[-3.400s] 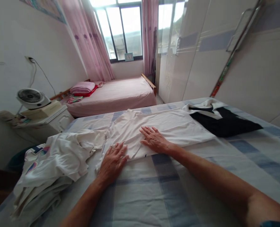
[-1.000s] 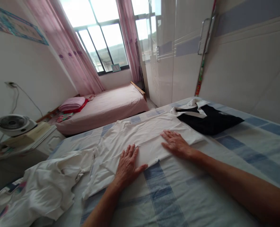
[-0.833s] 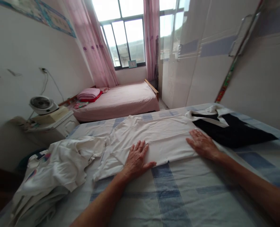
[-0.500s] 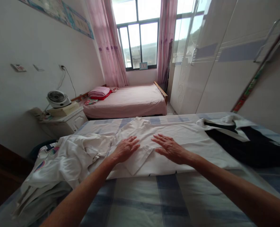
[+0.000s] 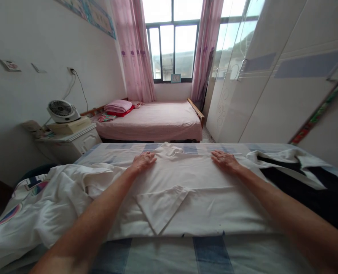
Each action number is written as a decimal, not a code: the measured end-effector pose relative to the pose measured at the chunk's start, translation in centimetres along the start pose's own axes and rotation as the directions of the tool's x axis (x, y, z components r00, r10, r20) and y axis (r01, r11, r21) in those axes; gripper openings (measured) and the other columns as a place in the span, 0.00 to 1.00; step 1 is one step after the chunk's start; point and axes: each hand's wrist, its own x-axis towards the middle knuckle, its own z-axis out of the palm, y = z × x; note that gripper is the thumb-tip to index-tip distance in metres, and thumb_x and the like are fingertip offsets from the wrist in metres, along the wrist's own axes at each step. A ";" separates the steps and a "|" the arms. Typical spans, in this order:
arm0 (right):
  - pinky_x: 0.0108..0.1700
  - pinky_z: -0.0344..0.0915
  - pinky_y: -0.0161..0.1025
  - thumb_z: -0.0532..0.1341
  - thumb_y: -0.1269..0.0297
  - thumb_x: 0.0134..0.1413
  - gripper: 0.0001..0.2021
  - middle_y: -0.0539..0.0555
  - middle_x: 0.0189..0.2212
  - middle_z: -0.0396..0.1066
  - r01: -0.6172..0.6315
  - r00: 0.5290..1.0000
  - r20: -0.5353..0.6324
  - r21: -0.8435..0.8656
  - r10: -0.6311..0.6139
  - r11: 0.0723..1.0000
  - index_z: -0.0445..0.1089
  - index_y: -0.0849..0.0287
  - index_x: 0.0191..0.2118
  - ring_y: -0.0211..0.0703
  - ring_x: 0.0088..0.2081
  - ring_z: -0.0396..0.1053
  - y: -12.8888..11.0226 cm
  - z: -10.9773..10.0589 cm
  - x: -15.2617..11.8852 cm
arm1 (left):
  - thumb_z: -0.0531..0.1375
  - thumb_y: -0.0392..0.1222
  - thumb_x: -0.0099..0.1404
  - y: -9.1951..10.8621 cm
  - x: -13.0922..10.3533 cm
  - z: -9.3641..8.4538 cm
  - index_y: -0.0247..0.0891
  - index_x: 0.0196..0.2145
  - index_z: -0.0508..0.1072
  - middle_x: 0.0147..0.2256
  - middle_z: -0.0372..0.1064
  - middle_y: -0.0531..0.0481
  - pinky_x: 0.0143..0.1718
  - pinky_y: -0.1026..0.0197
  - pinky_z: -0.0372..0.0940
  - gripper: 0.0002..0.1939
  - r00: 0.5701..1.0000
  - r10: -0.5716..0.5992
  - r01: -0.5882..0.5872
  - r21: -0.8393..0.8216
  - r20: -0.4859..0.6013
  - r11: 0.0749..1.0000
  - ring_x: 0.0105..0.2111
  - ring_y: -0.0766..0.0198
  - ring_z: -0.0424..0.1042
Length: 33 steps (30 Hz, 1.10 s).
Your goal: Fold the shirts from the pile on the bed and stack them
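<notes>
Rests left hand (image 5: 144,161) and right hand (image 5: 226,160) apart on white shirt (image 5: 188,171). Has crumpled clothes (image 5: 63,194) at left, black-and-white garment (image 5: 326,175) at right.

Daylight from the window (image 5: 173,47) burns the upper panes out to white and glares off the glossy wardrobe (image 5: 260,99). The wall (image 5: 20,89) at left sits in grey shade; the shirt (image 5: 192,171) shows soft, pale fold shadows. Wide-angle stretching and softness mark the outer edges.

Both arms (image 5: 100,209) extend forward, left grip (image 5: 144,160) and right grip (image 5: 225,160) palm-down, apart.
</notes>
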 end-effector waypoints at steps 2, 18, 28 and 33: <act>0.55 0.57 0.54 0.46 0.66 0.58 0.22 0.62 0.58 0.62 -0.063 0.998 -0.005 -0.034 0.063 0.997 0.66 0.60 0.55 0.53 0.58 0.60 3.0 -0.4 -0.3 | 0.53 0.46 0.63 0.1 0.9 -0.5 0.38 0.48 0.72 0.51 0.69 0.41 0.53 0.55 0.59 0.18 0.999 -0.044 0.044 -0.020 -0.014 0.999 0.52 0.53 0.66; 0.48 0.53 0.46 0.53 0.70 0.47 0.11 0.56 0.38 0.71 -0.142 0.956 -0.269 -0.087 0.114 0.986 0.69 0.59 0.36 0.48 0.45 0.64 7.4 -3.0 -3.7 | 0.54 0.46 0.55 2.4 -0.8 -4.4 0.37 0.30 0.69 0.24 0.65 0.55 0.25 0.66 0.57 0.10 0.999 -0.012 -0.010 -0.478 -0.042 0.878 0.24 0.66 0.64; 0.48 0.54 0.47 0.53 0.71 0.49 0.09 0.57 0.36 0.71 0.063 0.931 -0.353 -0.107 -0.097 0.992 0.69 0.59 0.33 0.50 0.46 0.65 9.5 -1.0 -11.5 | 0.54 0.42 0.58 2.0 -12.2 -3.3 0.37 0.33 0.70 0.28 0.67 0.54 0.30 0.65 0.57 0.09 0.967 0.235 -0.187 -0.367 0.093 0.911 0.28 0.64 0.65; 0.50 0.52 0.48 0.52 0.72 0.49 0.11 0.59 0.39 0.72 0.027 0.926 -0.374 -0.084 -0.057 0.996 0.70 0.59 0.35 0.51 0.48 0.64 9.4 -1.3 -11.9 | 0.53 0.43 0.58 2.6 -12.9 -2.9 0.37 0.33 0.69 0.29 0.68 0.52 0.33 0.63 0.58 0.09 0.988 0.154 -0.132 -0.380 0.027 0.915 0.31 0.62 0.66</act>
